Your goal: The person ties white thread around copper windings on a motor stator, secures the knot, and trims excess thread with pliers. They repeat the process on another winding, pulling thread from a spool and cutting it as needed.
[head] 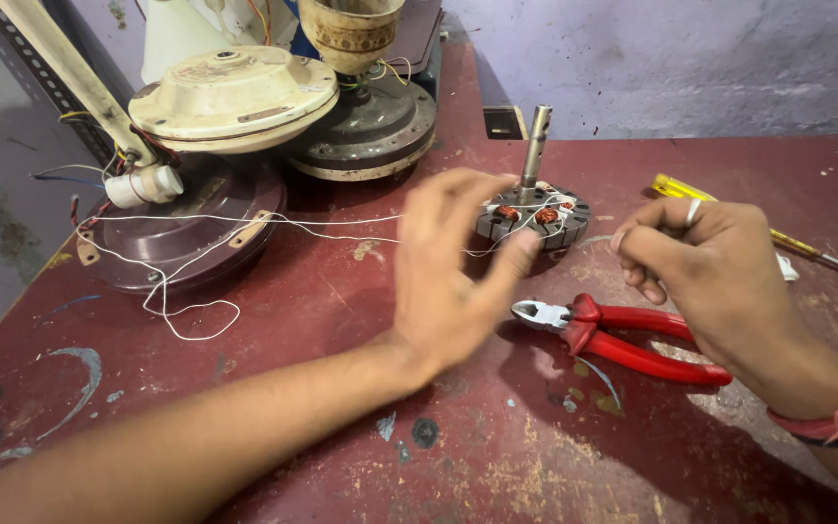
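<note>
Two hands flank the stator (532, 215); red pliers (623, 340) lie just below.

My left hand (448, 277) near stator (532, 215): dull grey steel laminations, copper windings, matt metal shaft. At 3 o'clock of it, my right hand (700, 267), shiny metal ring. Pliers (623, 340): glossy red plastic grips, bare steel jaws. Screwdriver (729, 218): translucent yellow plastic handle. Workbench (341, 427): scuffed, chipped maroon paint. Fan covers at 10 o'clock: cream enamel, grimy.
</note>
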Tool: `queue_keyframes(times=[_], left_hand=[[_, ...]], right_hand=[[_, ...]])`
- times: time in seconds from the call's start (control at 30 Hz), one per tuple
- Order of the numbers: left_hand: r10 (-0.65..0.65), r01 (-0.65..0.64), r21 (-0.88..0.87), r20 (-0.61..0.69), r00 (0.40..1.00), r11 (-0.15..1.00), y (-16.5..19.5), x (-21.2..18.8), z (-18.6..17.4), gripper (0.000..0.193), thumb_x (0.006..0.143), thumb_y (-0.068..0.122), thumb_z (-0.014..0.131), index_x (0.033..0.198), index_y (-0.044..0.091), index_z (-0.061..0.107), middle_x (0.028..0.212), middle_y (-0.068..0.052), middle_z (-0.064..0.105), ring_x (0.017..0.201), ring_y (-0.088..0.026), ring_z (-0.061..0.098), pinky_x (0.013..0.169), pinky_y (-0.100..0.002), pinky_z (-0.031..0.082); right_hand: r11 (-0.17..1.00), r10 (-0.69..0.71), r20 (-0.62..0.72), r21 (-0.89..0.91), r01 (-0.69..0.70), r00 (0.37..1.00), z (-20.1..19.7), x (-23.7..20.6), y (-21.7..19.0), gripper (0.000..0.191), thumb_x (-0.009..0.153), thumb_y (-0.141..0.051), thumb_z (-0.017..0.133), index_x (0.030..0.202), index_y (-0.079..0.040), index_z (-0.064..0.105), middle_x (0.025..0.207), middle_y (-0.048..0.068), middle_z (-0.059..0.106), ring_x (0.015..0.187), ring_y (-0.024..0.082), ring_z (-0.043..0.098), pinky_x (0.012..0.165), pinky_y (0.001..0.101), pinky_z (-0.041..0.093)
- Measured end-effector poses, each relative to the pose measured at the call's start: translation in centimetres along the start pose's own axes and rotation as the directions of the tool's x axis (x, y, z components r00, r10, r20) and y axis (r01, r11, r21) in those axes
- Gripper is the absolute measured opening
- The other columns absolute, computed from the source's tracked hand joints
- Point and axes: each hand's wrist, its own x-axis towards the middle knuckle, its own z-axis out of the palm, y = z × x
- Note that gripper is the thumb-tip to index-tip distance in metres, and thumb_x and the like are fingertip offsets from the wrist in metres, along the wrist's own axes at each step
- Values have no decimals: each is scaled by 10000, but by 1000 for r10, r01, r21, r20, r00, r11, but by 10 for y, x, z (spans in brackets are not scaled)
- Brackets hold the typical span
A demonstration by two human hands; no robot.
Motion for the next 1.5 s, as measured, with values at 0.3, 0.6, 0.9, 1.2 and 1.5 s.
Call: queue_keyframes(times=[0.3,0.6,0.9,1.2,1.5], left_hand=[[-211,388,-267,512,832,882,2,-4,11,239,1014,217,638,1141,37,730,951,-115,741,844,-227,716,749,-364,556],[-470,686,-293,549,691,666,0,-5,17,232,1010,210,635,1067,15,749,684,-34,679,624,-71,592,554,-291,496],[-293,496,-347,495,818,796,6,-6,12,210,1017,182,637,1112,22,734,794,-36,726,679,-75,660,611,-285,532],[-490,791,-465,622,611,397,-14,-14,21,264,1046,212,606,1033,-18,735,756,-7,647,645,-71,551,554,-271,434],[-358,708,-534,618,700,462,-8,-13,20,322,1057,284,598,1165,3,711,883,-12,712,800,-63,614,714,-253,529]], right_hand=[[997,-82,57,18,81,995,-3,0,-4,102,911,68,593,863,76,683,725,103,641,559,101,520,472,245,395],[967,-17,34,253,7,999,9,-4,-14,157,940,-81,624,982,40,715,826,92,697,622,92,584,476,221,443],[987,-15,100,163,-2,995,27,-19,0,170,908,-50,741,1034,61,768,807,121,719,533,70,490,452,212,392],[961,-64,-42,267,73,997,-4,-3,-9,79,965,-15,698,1025,36,705,873,134,707,678,122,622,533,212,474],[980,1,10,198,-3,1000,8,-6,-10,104,936,-23,698,991,63,722,824,143,708,613,119,576,491,224,442]])
